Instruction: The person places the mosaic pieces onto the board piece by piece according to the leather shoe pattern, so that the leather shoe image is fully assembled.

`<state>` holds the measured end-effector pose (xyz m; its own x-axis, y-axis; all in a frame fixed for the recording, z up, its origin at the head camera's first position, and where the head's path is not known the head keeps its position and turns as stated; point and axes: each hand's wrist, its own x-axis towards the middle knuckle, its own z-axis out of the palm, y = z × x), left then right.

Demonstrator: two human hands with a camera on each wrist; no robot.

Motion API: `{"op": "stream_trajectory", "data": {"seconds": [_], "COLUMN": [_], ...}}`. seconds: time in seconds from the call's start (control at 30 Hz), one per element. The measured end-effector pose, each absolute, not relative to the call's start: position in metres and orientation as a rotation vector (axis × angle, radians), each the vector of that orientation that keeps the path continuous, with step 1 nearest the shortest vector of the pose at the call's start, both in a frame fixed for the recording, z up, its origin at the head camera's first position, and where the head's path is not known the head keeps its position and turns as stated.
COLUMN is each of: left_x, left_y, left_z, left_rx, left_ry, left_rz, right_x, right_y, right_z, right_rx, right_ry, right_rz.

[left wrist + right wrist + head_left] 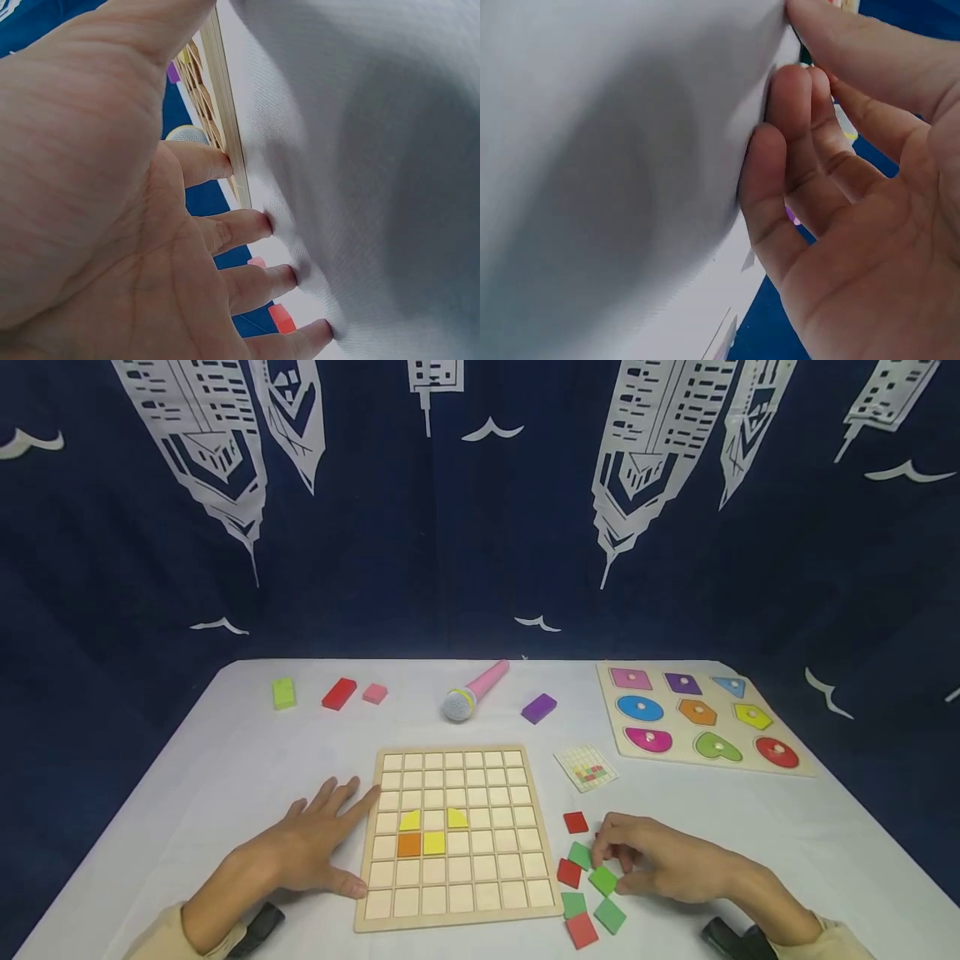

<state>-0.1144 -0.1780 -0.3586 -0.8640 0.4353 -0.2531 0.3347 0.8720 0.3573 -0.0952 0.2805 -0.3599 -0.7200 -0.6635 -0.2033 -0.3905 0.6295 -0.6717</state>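
L hand lies flat on the desk, fingers spread wide and straight, holding nothing; index tip and thumb touch the left edge of the wooden grid board. Board sits at the desk's near edge, centre, w/ two yellow pieces, one orange tile and one yellow tile in its cells. R hand rests just right of the board, near the front edge, fingers curled narrow over the loose red and green tiles; a green tile lies at the fingertips, but can't tell if it's pinched. Pattern card lies just beyond them. Shape puzzle at far right corner; pink mic at far edge, centre.
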Motion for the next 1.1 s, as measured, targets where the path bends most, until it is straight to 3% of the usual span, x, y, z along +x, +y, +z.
{"op": "stream_trajectory", "data": {"seconds": [0.43, 1.1], "left_x": [-0.115, -0.112], "left_y": [-0.180, -0.178], "left_z": [-0.357, -0.357], "left_rx": [0.574, 0.586], "left_ry": [2.712, 2.720], "left_rz": [0.445, 0.425], "right_x": [-0.108, -0.125], "right_y": [0.259, 0.139], "right_z": [-0.344, -0.335], "right_rx": [-0.881, -1.320], "right_ry": [2.488, 2.495], "right_rz": [-0.786, -0.735]}}
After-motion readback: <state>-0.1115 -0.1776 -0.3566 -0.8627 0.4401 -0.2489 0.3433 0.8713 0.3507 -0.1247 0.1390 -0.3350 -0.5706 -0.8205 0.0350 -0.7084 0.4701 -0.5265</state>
